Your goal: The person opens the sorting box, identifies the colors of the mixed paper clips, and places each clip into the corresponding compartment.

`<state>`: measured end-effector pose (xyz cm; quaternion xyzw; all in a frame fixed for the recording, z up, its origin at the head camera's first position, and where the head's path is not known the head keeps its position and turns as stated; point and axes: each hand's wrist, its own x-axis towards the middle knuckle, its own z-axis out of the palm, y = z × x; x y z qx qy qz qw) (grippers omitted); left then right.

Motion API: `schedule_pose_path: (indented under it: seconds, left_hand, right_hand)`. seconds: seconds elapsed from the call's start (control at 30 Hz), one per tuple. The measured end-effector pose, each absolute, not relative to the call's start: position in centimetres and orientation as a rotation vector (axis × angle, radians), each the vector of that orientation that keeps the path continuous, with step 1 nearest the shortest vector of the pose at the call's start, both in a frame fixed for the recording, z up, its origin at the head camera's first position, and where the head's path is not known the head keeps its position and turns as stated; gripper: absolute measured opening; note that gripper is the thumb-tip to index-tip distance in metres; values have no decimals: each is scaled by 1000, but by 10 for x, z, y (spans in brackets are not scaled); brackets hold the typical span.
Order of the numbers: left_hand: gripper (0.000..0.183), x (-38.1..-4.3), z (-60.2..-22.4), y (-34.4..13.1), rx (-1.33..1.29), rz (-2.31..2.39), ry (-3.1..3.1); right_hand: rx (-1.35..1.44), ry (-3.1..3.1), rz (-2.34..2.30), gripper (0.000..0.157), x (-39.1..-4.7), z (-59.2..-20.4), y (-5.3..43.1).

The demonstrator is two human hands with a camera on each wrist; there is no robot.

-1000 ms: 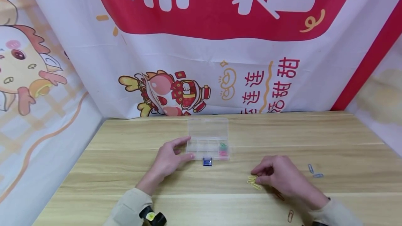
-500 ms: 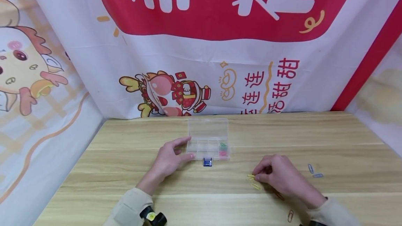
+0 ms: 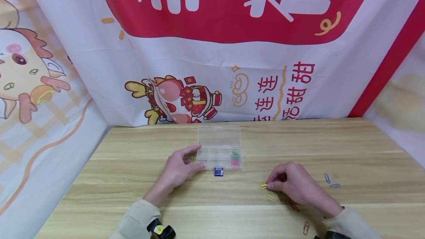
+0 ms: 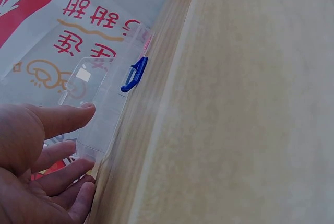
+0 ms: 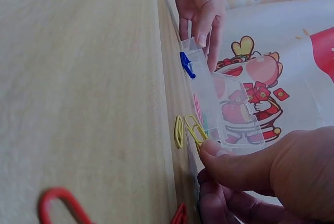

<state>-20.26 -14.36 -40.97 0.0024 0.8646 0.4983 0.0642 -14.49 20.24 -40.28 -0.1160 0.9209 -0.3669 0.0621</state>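
A clear plastic compartment box (image 3: pixel 214 156) lies with its lid raised and its blue latch (image 3: pixel 218 172) facing the person. Green paper clips (image 3: pixel 235 154) and pink paper clips (image 3: pixel 234 162) fill two compartments at its right end. My left hand (image 3: pixel 177 167) holds the box's left end, thumb at the front and index finger at the back corner. Between thumb and fingertips, my right hand (image 3: pixel 293 183) pinches yellow paper clips (image 5: pixel 195 129) close over the table. One more yellow paper clip (image 3: pixel 270 197) lies just in front of that hand.
Two blue paper clips (image 3: pixel 335 186) lie on the wooden table (image 3: pixel 132 180) to the right of my right hand. Red paper clips (image 3: pixel 306 228) lie beneath and in front of the right wrist. A printed cloth (image 3: pixel 186 58) hangs behind the table.
My right hand's fingertips have gathered the upper yellow paper clips into a pinch, apart from the one on the table. The left hand and box have stayed put.
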Motion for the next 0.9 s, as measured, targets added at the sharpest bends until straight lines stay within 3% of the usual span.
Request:
schedule_pose_path:
  seconds: [0.9]
  left_hand:
    - [60,-202,-409,-143,-1,1511,2608]
  right_hand:
    - [-191,2789,-1177,7,-149,-399,205]
